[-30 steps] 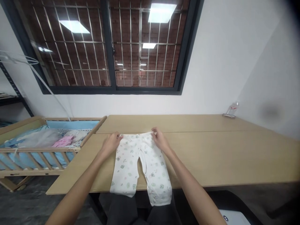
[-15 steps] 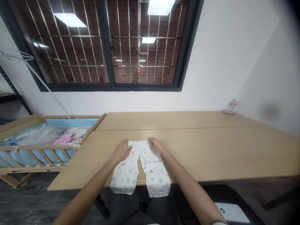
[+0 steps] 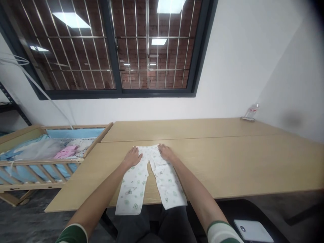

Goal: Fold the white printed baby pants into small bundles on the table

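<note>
A pair of white baby pants [image 3: 136,179] with a small green print lies spread on the wooden table [image 3: 227,162], waistband away from me. Both legs reach past the table's front edge, over my lap. My left hand [image 3: 132,157] is closed on the left corner of the waistband, its thumb on top of the cloth. At the right corner, my right hand [image 3: 165,152] grips the waistband from above. Its fingertips are partly hidden by the back of the hand. Between the legs a narrow gap shows the tabletop.
Left of the table stands a wooden crib [image 3: 43,163] with blue padding and a pink cloth [image 3: 66,152] inside. A clear bottle [image 3: 251,111] is at the far right corner. A white phone [image 3: 253,231] lies on a black seat below the table, right.
Both hands have moved slightly forward with the waistband. The pant legs now lie straighter and wider apart, and the right hem has come up toward the table edge.
</note>
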Tool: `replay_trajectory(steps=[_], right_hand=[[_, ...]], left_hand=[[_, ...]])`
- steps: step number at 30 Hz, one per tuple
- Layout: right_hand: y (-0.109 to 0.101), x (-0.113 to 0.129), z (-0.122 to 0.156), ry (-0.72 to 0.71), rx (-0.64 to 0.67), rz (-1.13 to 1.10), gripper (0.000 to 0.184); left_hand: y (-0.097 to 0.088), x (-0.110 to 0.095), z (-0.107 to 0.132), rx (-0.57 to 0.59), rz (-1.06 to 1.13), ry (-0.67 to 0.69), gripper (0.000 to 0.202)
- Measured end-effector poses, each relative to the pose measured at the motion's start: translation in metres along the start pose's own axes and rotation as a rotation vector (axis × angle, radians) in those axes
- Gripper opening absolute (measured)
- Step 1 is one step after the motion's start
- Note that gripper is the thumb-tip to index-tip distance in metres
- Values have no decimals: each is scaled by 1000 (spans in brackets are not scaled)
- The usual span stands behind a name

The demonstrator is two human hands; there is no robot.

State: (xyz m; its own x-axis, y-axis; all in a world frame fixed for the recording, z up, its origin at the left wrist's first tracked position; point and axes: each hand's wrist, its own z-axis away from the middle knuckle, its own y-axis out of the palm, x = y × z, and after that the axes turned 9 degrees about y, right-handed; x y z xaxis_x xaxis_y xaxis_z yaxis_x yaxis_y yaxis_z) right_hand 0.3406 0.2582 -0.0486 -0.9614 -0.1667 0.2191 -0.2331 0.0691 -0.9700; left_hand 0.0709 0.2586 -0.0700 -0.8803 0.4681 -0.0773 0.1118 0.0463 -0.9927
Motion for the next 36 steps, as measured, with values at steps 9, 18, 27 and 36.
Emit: replay_trajectory(steps=[9, 18, 27, 36], right_hand=[[2, -3, -38, 82, -1, -173, 33], [-12, -21, -71, 309, -77, -571, 24], [-20, -23, -92, 400, 40, -701, 15], [-37, -4, -90, 400, 56, -824, 11]], left_hand=[[-30, 4, -28, 41, 19, -29, 69], [-79, -127, 35, -35, 57, 129, 45], [-59, -241, 92, 226, 356, 167, 51], [-60, -218, 95, 131, 498, 131, 30]])
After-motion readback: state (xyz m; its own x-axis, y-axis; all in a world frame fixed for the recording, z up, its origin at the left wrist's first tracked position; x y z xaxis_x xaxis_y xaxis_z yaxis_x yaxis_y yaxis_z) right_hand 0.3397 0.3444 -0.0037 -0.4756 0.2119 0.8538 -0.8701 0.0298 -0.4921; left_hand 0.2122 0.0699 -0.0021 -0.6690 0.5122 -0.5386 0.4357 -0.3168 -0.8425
